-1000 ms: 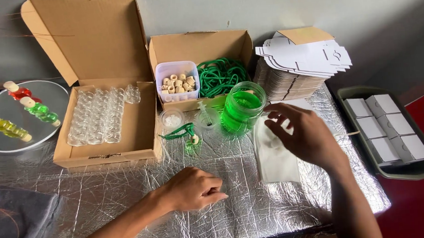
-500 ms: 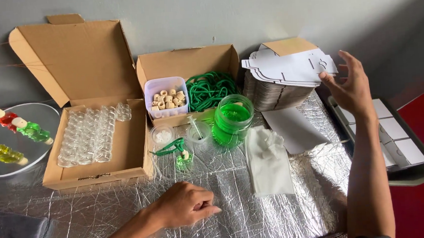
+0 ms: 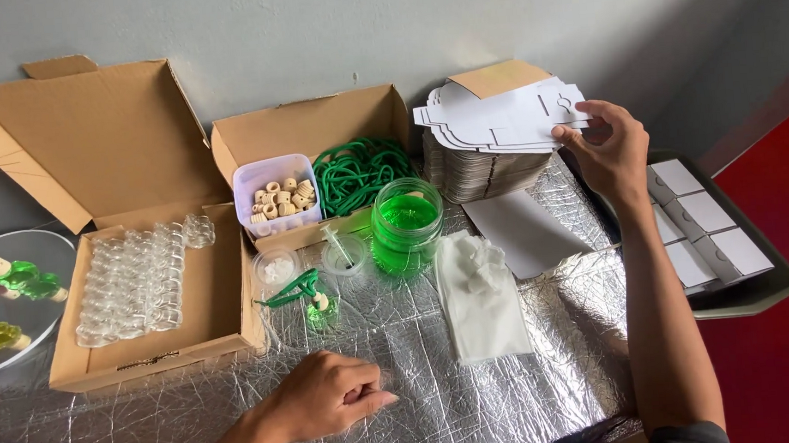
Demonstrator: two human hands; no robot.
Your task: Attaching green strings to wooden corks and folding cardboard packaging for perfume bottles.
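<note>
My right hand (image 3: 604, 147) reaches up to the stack of flat white die-cut cards (image 3: 498, 120) at the back right, fingers pinching the edge of the top card. My left hand (image 3: 331, 394) rests on the foil-covered table (image 3: 443, 385) with fingers curled, holding nothing that I can see. Between the hands stand a jar of green liquid (image 3: 406, 224), a small green-filled bottle with a green cord (image 3: 315, 303) and a pile of clear plastic bags (image 3: 480, 294).
An open cardboard box with several clear small bottles (image 3: 139, 276) sits at the left. A second box holds green cords (image 3: 359, 170) and a tub of wooden caps (image 3: 277, 197). A round tray (image 3: 10, 350) lies far left, a dark tray of white boxes (image 3: 742, 290) at the right.
My right hand left the plastic bags and rose to the card stack, where it now pinches the top card. My left hand stayed resting on the foil.
</note>
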